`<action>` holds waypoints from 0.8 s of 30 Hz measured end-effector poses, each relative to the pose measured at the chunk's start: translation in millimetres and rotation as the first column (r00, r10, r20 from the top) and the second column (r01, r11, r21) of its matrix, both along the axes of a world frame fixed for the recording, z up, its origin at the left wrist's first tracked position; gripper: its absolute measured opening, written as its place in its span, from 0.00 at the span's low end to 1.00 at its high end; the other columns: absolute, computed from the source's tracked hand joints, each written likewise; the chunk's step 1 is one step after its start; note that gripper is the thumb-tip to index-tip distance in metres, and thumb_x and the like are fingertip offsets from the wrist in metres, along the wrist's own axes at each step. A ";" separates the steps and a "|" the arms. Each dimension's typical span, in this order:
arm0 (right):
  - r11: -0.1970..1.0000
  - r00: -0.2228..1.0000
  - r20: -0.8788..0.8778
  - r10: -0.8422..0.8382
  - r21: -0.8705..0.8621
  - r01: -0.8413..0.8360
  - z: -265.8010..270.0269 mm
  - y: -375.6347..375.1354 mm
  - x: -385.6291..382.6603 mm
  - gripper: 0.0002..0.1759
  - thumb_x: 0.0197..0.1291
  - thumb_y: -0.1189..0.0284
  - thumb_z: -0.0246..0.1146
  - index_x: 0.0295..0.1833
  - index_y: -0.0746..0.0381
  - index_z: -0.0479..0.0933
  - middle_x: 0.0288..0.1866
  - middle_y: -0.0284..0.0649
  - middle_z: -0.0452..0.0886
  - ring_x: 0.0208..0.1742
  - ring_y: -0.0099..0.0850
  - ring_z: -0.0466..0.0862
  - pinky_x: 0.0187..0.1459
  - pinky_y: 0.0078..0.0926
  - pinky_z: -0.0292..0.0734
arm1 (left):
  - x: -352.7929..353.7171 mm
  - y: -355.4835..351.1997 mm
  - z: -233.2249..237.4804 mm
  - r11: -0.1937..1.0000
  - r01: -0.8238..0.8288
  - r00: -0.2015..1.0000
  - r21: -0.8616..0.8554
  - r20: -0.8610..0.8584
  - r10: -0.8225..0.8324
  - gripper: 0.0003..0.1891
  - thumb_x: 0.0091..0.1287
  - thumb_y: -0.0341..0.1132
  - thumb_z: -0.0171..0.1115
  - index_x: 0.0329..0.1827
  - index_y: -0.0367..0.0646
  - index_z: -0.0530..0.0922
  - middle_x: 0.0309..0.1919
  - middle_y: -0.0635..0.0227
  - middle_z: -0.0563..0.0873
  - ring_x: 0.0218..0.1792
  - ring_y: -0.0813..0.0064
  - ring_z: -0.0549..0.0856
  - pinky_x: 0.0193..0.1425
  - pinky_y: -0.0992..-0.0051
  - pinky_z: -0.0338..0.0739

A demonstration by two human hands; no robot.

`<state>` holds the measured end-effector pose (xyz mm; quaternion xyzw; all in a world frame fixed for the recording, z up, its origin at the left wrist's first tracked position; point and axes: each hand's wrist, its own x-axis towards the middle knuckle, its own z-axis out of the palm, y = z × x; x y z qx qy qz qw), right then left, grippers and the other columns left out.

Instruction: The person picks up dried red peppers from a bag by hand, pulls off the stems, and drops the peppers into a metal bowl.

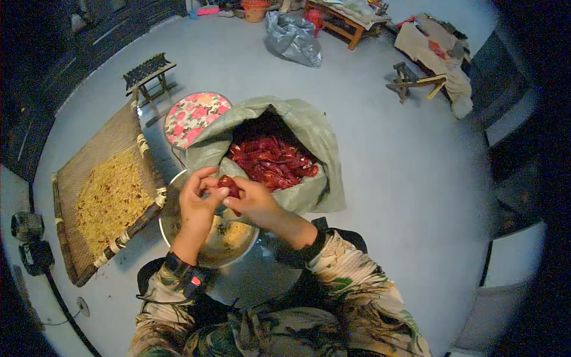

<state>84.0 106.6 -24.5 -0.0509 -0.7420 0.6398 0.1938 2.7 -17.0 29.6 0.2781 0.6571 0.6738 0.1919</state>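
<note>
View: head camera.
Left hand (199, 201): thumb against the chilli (227, 185); whether its fingers pinch, cannot tell.
Right hand (258, 203): curled, gripping the chilli.
Chilli: between both hands, over the bowl (219, 260).
Sack (328, 149): beyond, holding chillies (273, 159).
Advised handling: stay above the bowl, catching loose seeds; grip lightly, dry skin may split.

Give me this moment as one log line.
left hand: touching chili; right hand: holding chili; bowl: below hands; sack: open, chilies inside
</note>
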 end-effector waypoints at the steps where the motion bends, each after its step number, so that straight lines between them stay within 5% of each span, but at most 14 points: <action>1: 1.000 0.997 -0.075 -0.013 0.000 0.013 -1.0 0.9 -2.7 0.16 0.56 0.69 0.63 0.46 0.67 0.74 0.34 0.47 0.80 0.34 0.40 0.81 0.38 0.35 0.75 | 1.3 -0.7 1.5 1.000 -0.003 0.996 -0.027 -0.090 0.001 0.24 0.55 0.22 0.66 0.56 0.37 0.73 0.34 0.69 0.82 0.35 0.80 0.81 0.43 0.80 0.75; 4: 0.996 0.993 -0.099 -0.061 0.054 0.067 7.7 1.6 -0.9 0.16 0.54 0.70 0.63 0.46 0.67 0.74 0.35 0.48 0.80 0.37 0.44 0.82 0.40 0.36 0.75 | 4.1 -3.0 2.4 0.998 -0.010 0.954 -0.067 -0.299 -0.010 0.25 0.54 0.22 0.66 0.57 0.40 0.74 0.38 0.65 0.83 0.40 0.77 0.82 0.48 0.76 0.76; 6: 0.987 0.997 -0.015 -0.072 0.141 0.074 32.8 3.6 8.6 0.15 0.53 0.72 0.62 0.47 0.65 0.74 0.37 0.49 0.80 0.41 0.46 0.81 0.43 0.36 0.75 | 4.9 -3.7 6.2 0.999 0.009 0.955 -0.051 -0.294 -0.023 0.25 0.54 0.22 0.66 0.58 0.40 0.74 0.39 0.64 0.83 0.40 0.76 0.82 0.49 0.75 0.76; 8: 0.978 0.991 -0.110 -0.080 0.183 0.100 49.2 2.7 10.6 0.15 0.52 0.73 0.61 0.47 0.65 0.74 0.38 0.49 0.80 0.41 0.47 0.81 0.44 0.36 0.75 | 5.3 -2.8 8.4 0.999 0.032 0.969 -0.040 -0.244 -0.041 0.27 0.54 0.24 0.68 0.59 0.39 0.72 0.42 0.63 0.83 0.42 0.75 0.82 0.51 0.75 0.75; 16: 0.914 0.989 -0.099 -0.109 0.380 0.139 51.7 8.5 11.3 0.19 0.48 0.77 0.57 0.49 0.64 0.75 0.45 0.50 0.78 0.49 0.49 0.78 0.53 0.41 0.72 | 4.5 -0.8 6.9 0.998 0.066 0.985 -0.006 -0.156 -0.066 0.31 0.52 0.26 0.71 0.61 0.39 0.70 0.43 0.64 0.83 0.43 0.77 0.81 0.52 0.75 0.74; 24: 0.726 0.963 -0.189 -0.190 0.634 0.267 59.2 7.1 12.3 0.25 0.48 0.74 0.63 0.55 0.64 0.71 0.55 0.50 0.74 0.56 0.49 0.74 0.57 0.40 0.70 | 2.0 -2.8 7.2 1.000 -0.001 0.994 0.000 -0.113 0.001 0.28 0.54 0.24 0.69 0.59 0.40 0.71 0.40 0.66 0.83 0.40 0.80 0.80 0.48 0.78 0.75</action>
